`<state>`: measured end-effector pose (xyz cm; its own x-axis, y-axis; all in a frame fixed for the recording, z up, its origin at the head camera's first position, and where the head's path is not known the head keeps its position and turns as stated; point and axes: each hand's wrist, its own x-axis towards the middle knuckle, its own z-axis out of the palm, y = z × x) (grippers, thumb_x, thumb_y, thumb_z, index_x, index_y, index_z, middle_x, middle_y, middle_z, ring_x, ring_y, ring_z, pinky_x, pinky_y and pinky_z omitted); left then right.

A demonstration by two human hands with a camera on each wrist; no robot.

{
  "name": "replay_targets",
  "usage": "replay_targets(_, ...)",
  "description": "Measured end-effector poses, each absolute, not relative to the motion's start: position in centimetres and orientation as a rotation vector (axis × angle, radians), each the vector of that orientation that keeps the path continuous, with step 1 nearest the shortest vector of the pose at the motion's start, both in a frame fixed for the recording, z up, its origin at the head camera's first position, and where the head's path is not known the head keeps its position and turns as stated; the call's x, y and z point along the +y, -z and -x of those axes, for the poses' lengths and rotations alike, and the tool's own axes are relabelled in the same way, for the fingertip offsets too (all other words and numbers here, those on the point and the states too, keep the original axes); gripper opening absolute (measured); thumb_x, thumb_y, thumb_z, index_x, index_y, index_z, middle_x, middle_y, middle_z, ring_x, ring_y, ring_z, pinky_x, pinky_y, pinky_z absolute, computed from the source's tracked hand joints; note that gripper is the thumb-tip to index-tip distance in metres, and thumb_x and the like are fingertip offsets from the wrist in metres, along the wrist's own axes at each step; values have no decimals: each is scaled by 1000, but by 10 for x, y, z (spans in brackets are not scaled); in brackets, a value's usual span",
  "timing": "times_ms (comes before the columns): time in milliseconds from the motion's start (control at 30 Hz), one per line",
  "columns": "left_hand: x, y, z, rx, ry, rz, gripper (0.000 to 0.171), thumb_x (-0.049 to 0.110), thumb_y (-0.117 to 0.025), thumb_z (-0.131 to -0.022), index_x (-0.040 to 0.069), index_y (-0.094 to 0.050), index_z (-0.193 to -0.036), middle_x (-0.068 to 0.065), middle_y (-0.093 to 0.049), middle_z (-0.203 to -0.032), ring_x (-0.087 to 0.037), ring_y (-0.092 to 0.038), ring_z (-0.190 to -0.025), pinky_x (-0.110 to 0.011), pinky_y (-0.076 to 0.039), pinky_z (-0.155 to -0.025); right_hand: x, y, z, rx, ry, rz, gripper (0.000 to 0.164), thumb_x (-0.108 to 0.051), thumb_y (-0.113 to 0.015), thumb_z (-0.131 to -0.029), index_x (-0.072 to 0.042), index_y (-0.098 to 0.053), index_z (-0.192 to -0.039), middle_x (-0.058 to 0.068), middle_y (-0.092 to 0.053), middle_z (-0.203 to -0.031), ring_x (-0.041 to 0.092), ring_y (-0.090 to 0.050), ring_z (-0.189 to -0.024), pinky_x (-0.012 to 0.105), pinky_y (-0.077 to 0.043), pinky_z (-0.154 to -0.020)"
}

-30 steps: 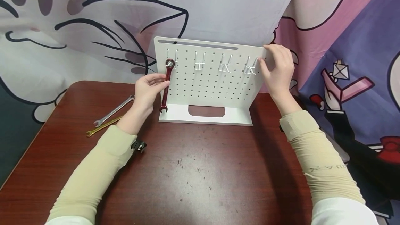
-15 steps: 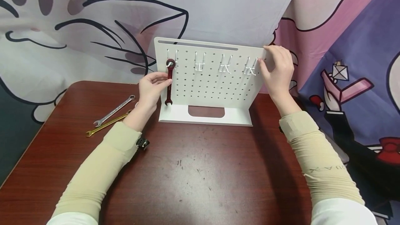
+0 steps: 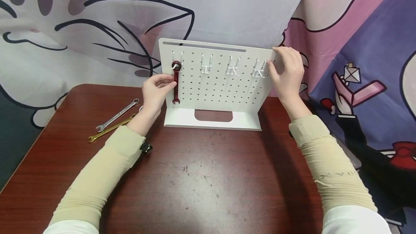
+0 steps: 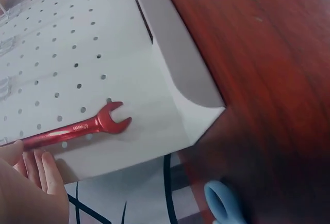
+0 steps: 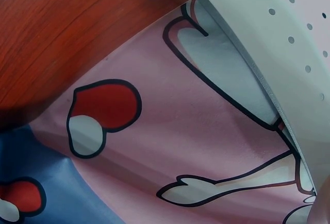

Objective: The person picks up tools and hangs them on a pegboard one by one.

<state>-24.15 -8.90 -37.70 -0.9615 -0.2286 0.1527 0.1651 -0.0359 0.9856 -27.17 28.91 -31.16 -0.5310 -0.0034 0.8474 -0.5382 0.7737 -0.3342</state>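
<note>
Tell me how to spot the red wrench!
On the brown table stands a white board full of little holes. At its left end, the person's left hand holds the red wrench, ring end up. Only this one is red and upright; the silver wrench and the gold wrench lie on the table.

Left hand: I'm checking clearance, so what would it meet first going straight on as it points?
The red wrench it pinches; beyond that, probably the white pegboard, though depth is unclear.

Left of the pegboard [image 3: 218, 86], two wrenches [image 3: 118, 114] lie on the table [image 3: 227, 176]; before its left end, another wrench [image 3: 176, 90]; behind it, a cloth [image 3: 240, 10].
</note>
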Motion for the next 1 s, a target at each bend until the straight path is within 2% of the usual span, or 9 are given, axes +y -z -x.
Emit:
replay_targets(300, -111, 386, 228, -2128, 2010, -6, 28, -5, -76, -93, -16, -71, -118, 25, -70, -81, 8, -71, -81, -8, -57, -82, 289, 311, 272, -2026, -717, -414, 30, -9, -76, -95, -3, -76, -124, 17, -76, -124, 35, -64, -127, 37, -41, -122)
replay_targets(400, -121, 389, 222, -2199, 1958, 35, 26, -6, -76, -93, -16, -72, -116, 23, -72, -82, 10, -70, -78, -8, -57, -80, 289, 310, 272, -2026, -715, -415, 30, -9, -76, -95, -3, -76, -124, 17, -76, -124, 36, -64, -127, 37, -41, -123)
replay_targets(533, -134, 392, 213, -2397, 1751, 80, 23, 0, -78, -93, -9, -76, -114, -6, -82, -95, 15, -66, -75, -6, -54, -74, 289, 310, 271, -2034, -715, -408, 31, -9, -76, -95, -3, -75, -124, 17, -76, -125, 35, -64, -127, 37, -41, -123)
replay_targets(633, -144, 395, 207, -2558, 1557, 128, 20, 6, -80, -94, -4, -78, -112, -24, -80, -107, 18, -62, -73, -6, -51, -68, 289, 310, 271, -2037, -715, -405, 31, -9, -76, -94, -3, -75, -125, 17, -76, -126, 35, -63, -127, 36, -40, -123)
replay_targets(733, -155, 398, 201, -2659, 1445, 189, 18, 8, -80, -94, 0, -79, -110, -24, -79, -108, 17, -61, -74, -7, -50, -66, 288, 310, 272, -2034, -722, -410, 31, -8, -77, -94, -3, -75, -124, 17, -76, -125, 36, -64, -127, 36, -40, -124)
replay_targets(1000, -183, 411, 193, -2743, 1324, 339, 16, 3, -81, -90, -1, -79, -106, -21, -81, -100, 19, -61, -72, -4, -50, -69, 288, 310, 271, -2025, -724, -411, 30, -8, -77, -93, -3, -76, -123, 17, -76, -124, 36, -64, -126, 36, -40, -123)
